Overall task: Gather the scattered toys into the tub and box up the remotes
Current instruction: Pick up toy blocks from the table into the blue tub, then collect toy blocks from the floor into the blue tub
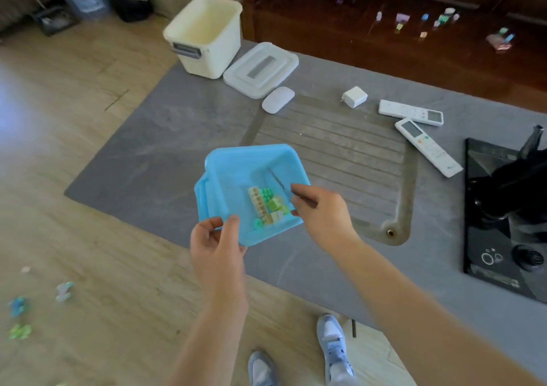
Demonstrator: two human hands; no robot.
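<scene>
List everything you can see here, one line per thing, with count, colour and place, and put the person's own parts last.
blue tub: 1, light blue, held tilted over the table's near edge
toy blocks: several, green and cream, inside the blue tub
floor toys: about three, blue and green, on the floor at far left
bench toys: several, pastel, on the dark wooden bench behind the table
white box: 1, cream, lidless, table's far corner
lid: 1, white, flat beside the white box
mouse: 1, white
charger: 1, white
remotes: 2, white, right of table
cooktop: 1, black, right edge
left hand: grips tub's near rim
right hand: grips tub's right rim
</scene>
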